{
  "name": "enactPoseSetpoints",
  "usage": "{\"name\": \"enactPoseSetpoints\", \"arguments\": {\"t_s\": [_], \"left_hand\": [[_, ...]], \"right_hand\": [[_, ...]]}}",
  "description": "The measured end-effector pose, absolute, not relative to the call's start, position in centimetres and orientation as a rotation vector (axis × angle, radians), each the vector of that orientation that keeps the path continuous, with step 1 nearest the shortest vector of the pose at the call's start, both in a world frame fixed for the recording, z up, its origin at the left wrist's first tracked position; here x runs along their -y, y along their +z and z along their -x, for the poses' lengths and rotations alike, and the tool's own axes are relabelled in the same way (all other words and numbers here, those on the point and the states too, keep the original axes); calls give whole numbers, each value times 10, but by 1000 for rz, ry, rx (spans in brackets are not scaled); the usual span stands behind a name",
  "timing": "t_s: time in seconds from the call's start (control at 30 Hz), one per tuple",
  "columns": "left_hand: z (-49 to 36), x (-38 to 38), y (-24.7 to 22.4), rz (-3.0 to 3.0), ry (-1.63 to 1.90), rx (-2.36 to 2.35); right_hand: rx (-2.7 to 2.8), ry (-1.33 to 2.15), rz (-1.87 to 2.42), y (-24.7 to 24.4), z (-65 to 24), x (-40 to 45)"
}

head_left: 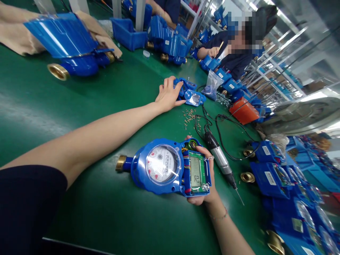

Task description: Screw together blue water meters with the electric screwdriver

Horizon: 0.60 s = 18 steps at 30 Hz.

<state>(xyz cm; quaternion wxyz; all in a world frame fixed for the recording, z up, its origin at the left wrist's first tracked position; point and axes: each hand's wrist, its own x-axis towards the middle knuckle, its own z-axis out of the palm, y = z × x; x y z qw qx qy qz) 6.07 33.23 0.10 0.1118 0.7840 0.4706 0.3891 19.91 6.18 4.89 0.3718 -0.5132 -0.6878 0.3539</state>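
My right hand (209, 191) is wrapped round the far end of a blue water meter (140, 168), holding it face up above the green table. The meter has a round dial (160, 164) under a clear window. Beside the dial, its open housing shows wires, a green circuit board and a small LCD display (195, 171). My left arm is stretched forward, and my left hand (168, 94) has its fingers and thumb bent round the near edge of a small pile of blue plastic covers. One cover with a clear window (193, 98) lies just right of my thumb.
An electric screwdriver (221, 159) with a black cable lies right of the meter, near loose screws (189, 118). More meters (271, 179) line the right side. Another meter (71, 39), a blue bin (129, 34) and an orange box (244, 110) stand farther off. A co-worker (225, 46) sits opposite.
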Motion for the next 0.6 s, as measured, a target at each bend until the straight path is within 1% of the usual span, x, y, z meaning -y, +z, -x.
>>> {"name": "enactPoseSetpoints", "arguments": {"t_s": [0.17,0.33,0.6], "left_hand": [[-57,-331,4,-2285,1174,-1386],[-52,-329,5,-2268,1276,-1419],[-34,-303,3,-2134,1301,-1315]], "right_hand": [[1784,907,1235,50,-198,-62],[1768,910,1323,46,-203,-62],[1774,856,1127,47,-197,-63]]}}
